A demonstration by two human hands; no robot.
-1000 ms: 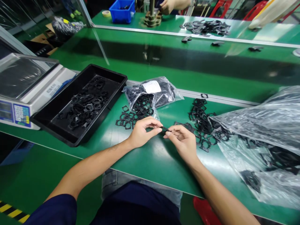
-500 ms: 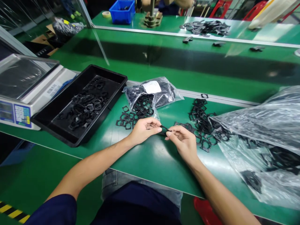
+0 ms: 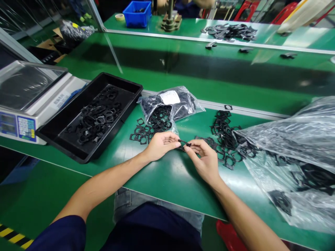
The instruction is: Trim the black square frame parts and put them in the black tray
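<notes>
Near the middle of the green table, my left hand (image 3: 163, 144) pinches one end of a small black ring part (image 3: 184, 143). The other end of the same part sits between the thumb and fingers of my right hand (image 3: 204, 157). Just beyond my left hand lie several loose black ring parts (image 3: 143, 132), beside a clear bag (image 3: 183, 101) with a white label and more black parts inside. A heap of similar black parts (image 3: 223, 132) lies beyond and to the right of my right hand.
A black tray (image 3: 104, 151) with black parts stands at the left, beside a scale (image 3: 39, 115). Large plastic bags (image 3: 293, 136) cover the right side. Across the conveyor (image 3: 183, 62) are a blue bin (image 3: 137, 17), a metal stand (image 3: 171, 22) and curved dark parts (image 3: 232, 32).
My right hand has shifted slightly left and up along the held part, and its fingers have changed position a little. My left hand has hardly moved.
</notes>
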